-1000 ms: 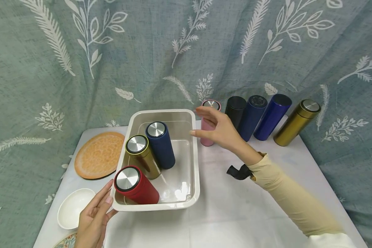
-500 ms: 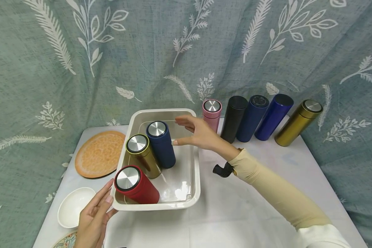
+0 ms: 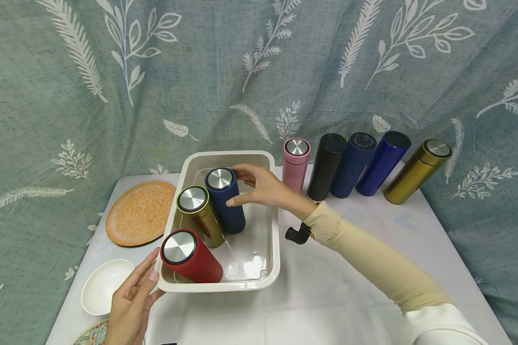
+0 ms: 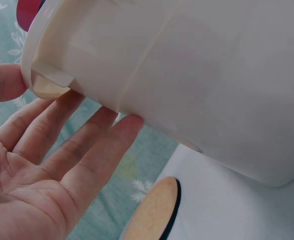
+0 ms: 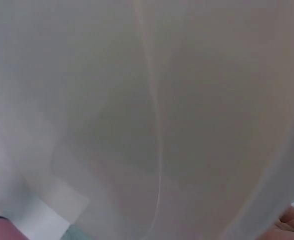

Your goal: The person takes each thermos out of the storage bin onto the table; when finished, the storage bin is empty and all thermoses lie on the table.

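Observation:
In the head view a white plastic basin holds three flasks: a navy flask, a gold flask and a red flask. My left hand holds the basin's front left corner; in the left wrist view its thumb meets the rim and its fingers lie against the outer wall. My right hand reaches over the right rim, thumb before the navy flask and fingers behind its lid, with room between palm and flask. In the right wrist view the basin's wall hides most of this hand.
Along the back right stand a pink flask, a black flask, a dark blue flask, a violet-blue flask and another gold flask. Left lie an orange round board, a white bowl and a patterned plate.
My right hand has moved left from beside the pink flask, across the basin's rim, to the navy flask. The left hand and the flasks keep their places.

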{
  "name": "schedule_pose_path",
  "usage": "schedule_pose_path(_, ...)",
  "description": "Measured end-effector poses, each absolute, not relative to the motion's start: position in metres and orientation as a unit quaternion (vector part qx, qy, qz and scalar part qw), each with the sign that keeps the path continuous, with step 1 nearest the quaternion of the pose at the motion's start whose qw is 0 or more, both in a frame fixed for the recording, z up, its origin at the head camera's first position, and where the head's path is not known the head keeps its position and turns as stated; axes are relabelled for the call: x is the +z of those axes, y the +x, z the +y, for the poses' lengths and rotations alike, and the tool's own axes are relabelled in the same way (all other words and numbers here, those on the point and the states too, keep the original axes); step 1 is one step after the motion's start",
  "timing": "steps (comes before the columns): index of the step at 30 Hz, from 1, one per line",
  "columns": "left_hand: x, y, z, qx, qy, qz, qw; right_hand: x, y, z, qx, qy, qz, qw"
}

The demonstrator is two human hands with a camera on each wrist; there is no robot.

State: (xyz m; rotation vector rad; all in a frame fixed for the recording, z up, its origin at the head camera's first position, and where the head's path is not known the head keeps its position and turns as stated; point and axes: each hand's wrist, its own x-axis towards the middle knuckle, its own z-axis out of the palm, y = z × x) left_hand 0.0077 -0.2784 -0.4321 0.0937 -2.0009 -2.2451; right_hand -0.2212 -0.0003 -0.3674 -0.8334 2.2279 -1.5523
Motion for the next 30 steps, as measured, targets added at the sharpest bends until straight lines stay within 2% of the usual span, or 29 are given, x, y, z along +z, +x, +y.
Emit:
schedule_pose_path(14,-0.432,0.007,-0.278,-0.747,0.035,-0.661,0.067,-0.373,-0.228,-0.023,-0.507,-0.304,0.793,0.149)
schedule_pose_path(30,-0.433,0.007,-0.28,-0.746,0.016,-0.663,0.066,-0.376,-0.229,-0.025,-0.503,-0.294,0.796,0.162)
